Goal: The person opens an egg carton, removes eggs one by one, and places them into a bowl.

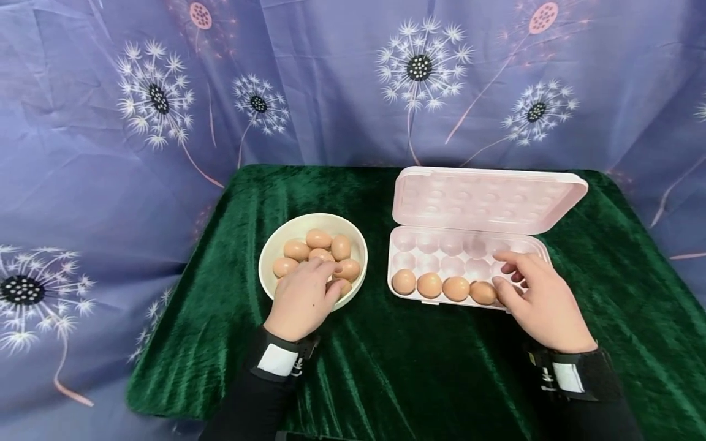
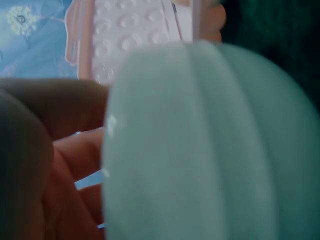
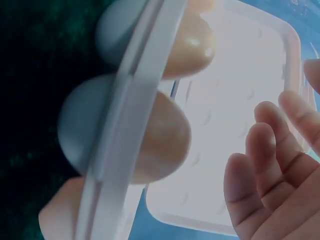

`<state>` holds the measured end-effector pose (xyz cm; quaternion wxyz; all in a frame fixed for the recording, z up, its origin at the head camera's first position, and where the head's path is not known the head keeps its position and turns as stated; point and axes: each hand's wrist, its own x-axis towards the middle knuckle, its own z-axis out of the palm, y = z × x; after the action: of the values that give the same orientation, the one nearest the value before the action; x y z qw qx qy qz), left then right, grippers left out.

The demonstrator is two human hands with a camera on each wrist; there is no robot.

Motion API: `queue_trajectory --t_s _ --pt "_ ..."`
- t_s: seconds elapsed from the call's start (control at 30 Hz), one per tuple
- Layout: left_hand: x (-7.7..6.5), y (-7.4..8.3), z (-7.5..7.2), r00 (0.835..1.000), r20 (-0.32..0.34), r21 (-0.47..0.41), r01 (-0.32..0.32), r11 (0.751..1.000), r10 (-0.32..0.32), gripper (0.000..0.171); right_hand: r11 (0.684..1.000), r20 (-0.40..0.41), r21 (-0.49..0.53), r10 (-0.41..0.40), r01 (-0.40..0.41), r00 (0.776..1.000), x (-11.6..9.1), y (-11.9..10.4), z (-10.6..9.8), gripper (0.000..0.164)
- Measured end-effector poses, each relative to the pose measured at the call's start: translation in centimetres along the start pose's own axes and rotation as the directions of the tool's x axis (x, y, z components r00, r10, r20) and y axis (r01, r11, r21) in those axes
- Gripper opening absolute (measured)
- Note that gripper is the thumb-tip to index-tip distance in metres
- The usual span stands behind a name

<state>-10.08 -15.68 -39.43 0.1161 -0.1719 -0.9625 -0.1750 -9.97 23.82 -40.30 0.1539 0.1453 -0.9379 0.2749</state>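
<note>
My left hand (image 1: 305, 298) reaches over the near rim of a cream bowl (image 1: 266, 263) heaped with brown eggs (image 1: 318, 239). Its index finger lies beside an egg at the right (image 1: 350, 270); the other fingertips are hidden, and I cannot tell whether they grip one. The left wrist view is mostly filled by the bowl's outer wall (image 2: 165, 150). My right hand (image 1: 543, 300) hovers at the right end of a pink egg box (image 1: 393, 251), fingers loosely bent and apart, holding nothing. Its thumb is close to the last visible egg (image 1: 483, 293) in the front row.
The egg box lid (image 1: 485, 199) stands raised at the back, its inside dimpled. Visible cups (image 1: 427, 242) in the two rear rows hold no eggs. A green velvet cloth (image 1: 380, 367) covers the table, with a dandelion-print curtain (image 1: 342, 92) behind.
</note>
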Motion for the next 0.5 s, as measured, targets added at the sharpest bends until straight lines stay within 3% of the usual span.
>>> queue_trajectory --t_s 0.2,0.5 --pt "-0.2 -0.9 0.2 0.999 0.039 -0.013 -0.001 1.000 0.001 0.024 0.999 0.000 0.005 -0.040 0.040 0.999 0.1 -0.5 0.7 0.039" --pt "1.3 -1.1 0.4 0.990 0.139 0.081 -0.049 0.996 0.037 0.013 0.998 0.002 0.020 -0.067 0.067 0.998 0.0 -1.2 1.2 0.036"
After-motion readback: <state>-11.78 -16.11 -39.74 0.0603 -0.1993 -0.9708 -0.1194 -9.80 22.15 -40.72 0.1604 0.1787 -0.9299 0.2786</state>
